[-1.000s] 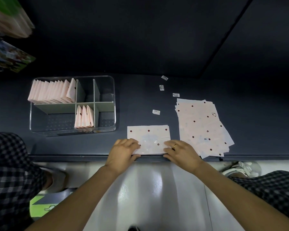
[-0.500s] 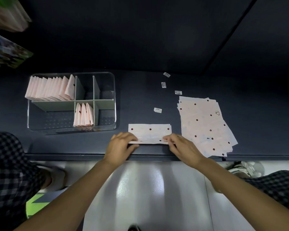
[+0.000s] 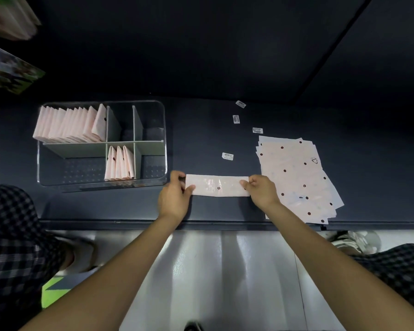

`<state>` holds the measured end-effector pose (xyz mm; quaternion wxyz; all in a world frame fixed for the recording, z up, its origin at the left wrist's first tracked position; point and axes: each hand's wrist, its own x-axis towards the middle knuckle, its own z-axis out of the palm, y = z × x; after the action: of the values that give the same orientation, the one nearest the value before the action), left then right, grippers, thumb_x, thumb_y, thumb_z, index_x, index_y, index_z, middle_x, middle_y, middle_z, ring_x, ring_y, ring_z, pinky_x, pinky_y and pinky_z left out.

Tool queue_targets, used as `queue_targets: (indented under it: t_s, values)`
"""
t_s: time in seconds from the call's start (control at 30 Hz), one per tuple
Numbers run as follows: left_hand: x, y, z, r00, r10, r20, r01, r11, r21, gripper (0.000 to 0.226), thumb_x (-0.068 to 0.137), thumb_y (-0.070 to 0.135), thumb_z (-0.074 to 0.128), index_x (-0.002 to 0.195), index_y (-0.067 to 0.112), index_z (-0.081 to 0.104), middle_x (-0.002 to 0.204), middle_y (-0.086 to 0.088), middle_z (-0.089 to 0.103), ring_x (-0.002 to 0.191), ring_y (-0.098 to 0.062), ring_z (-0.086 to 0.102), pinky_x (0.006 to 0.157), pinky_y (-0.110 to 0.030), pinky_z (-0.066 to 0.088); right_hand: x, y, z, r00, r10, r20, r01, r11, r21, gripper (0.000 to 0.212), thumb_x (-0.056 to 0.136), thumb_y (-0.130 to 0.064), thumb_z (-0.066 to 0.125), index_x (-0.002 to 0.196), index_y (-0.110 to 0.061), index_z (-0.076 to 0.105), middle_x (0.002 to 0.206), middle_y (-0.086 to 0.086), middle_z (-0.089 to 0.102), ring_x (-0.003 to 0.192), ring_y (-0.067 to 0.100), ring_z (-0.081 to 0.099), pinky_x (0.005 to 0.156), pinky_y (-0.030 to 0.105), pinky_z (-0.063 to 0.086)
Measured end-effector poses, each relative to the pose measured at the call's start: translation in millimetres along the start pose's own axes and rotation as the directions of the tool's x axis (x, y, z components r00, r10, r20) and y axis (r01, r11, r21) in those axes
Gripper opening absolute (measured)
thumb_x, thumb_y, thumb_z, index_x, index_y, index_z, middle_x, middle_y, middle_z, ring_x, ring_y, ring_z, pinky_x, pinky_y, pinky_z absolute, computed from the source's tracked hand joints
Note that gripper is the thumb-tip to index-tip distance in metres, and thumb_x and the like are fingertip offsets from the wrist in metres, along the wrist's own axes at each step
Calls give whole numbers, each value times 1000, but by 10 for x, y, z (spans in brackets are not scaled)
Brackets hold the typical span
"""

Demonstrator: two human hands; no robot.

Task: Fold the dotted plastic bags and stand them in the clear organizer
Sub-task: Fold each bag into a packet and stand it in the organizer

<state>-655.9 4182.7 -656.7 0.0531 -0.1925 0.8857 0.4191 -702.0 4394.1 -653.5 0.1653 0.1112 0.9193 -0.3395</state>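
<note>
I see both hands working one dotted bag (image 3: 216,186), folded to a narrow strip near the front edge of the dark table (image 3: 201,130). The left hand (image 3: 175,194) pinches its left end and the right hand (image 3: 261,191) pinches the right, likely keeping the crease flat for the next fold. The clear organizer (image 3: 164,130) sits toward the left edge, with folded bags (image 3: 68,126) upright in two compartments. Unfolded bags (image 3: 296,177) lie just right of the strip, small labels (image 3: 227,156) behind it. Nothing blocks the path to the organizer.
</note>
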Motion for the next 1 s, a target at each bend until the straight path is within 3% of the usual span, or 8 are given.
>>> queue_targets:
  t_s: [0.1,0.2,0.33,0.53,0.67,0.8,0.9,1.0]
  values:
    - [-180,11,67,946,306,-108,-264,920,291,39,82,20,70,116,7,55,103,-12,56,96,-32,53,80,-41,43,54,-39,1,999,33,10,-32,997,-72,49,92,-25,57,55,-15,27,55,0,32,67,25,37,59,30,26]
    - [-307,4,207,815,555,166,-565,701,435,53,86,31,66,130,8,50,132,-16,50,121,-36,48,101,-43,38,78,-44,7,999,38,3,-37,994,-100,49,92,-27,57,54,-15,27,54,0,33,66,25,38,59,29,26]
    - [-247,-61,343,773,427,469,-634,507,584,78,94,60,26,151,15,-4,158,-14,-11,145,-29,-12,118,-40,-10,88,-36,37,999,41,-20,-43,993,-114,49,91,-28,58,54,-15,28,53,0,34,66,25,39,58,29,26]
    - [-169,-136,284,772,361,523,-635,475,610,73,91,67,18,147,33,-15,152,-25,-24,141,-35,-23,117,-41,-12,66,-68,56,997,57,-60,-65,988,-140,34,90,-30,60,64,-14,46,66,2,52,78,28,50,64,29,36]
    - [-173,-145,282,766,373,524,-643,478,598,71,90,68,20,146,39,-13,151,-26,-25,141,-36,-24,117,-42,-13,-30,-79,68,935,-300,-189,208,896,-392,31,84,-22,67,111,-12,56,111,9,57,104,28,49,83,35,43]
    - [-167,-152,285,760,373,532,-648,493,581,70,90,68,22,146,42,-9,150,-26,-26,140,-36,-27,117,-42,-14,-102,-123,92,842,-539,28,527,810,-255,31,93,-17,55,123,-10,58,128,7,56,120,26,49,98,30,39]
    - [-160,-166,298,761,379,526,-647,507,570,68,90,68,25,148,41,3,150,-25,-27,137,-34,-31,116,-42,-15,-242,-79,270,788,-538,299,612,735,-291,53,100,-33,39,148,-14,25,156,-1,23,145,12,15,116,25,13]
    - [-145,-191,310,757,389,525,-651,515,557,70,89,69,25,147,43,-4,150,-24,-28,135,-33,-34,115,-40,-18,-349,83,379,770,-527,360,638,634,-437,63,101,-42,27,150,-12,4,158,-1,-4,143,7,-13,117,23,-10]
